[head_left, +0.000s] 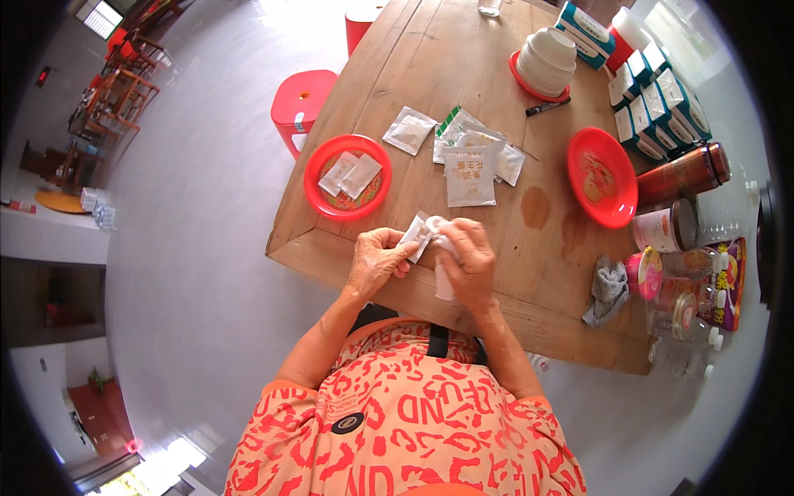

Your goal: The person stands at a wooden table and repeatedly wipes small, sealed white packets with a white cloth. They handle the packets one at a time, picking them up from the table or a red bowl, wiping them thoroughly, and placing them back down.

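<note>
Near the table's front edge, my left hand (379,260) pinches a small clear-and-white sachet (418,235). My right hand (470,260) is closed around a crumpled white tissue (445,285), whose upper part touches the sachet. Just beyond my left hand stands a red plate (313,192) with a patterned middle, and two slim whitish sachets (361,176) lie in it. Farther off is a loose group of white packets, with a larger printed packet (471,183) in front and a single square packet (409,131) to the left.
Toward the right are an oval red plate (584,136), stacked white bowls (546,66), a black marker (547,107) and several tissue packs (670,103). A thermos (678,178), a jar (662,230), a grey cloth (608,291) and clear bottles line the right edge. A red stool (303,95) stands left.
</note>
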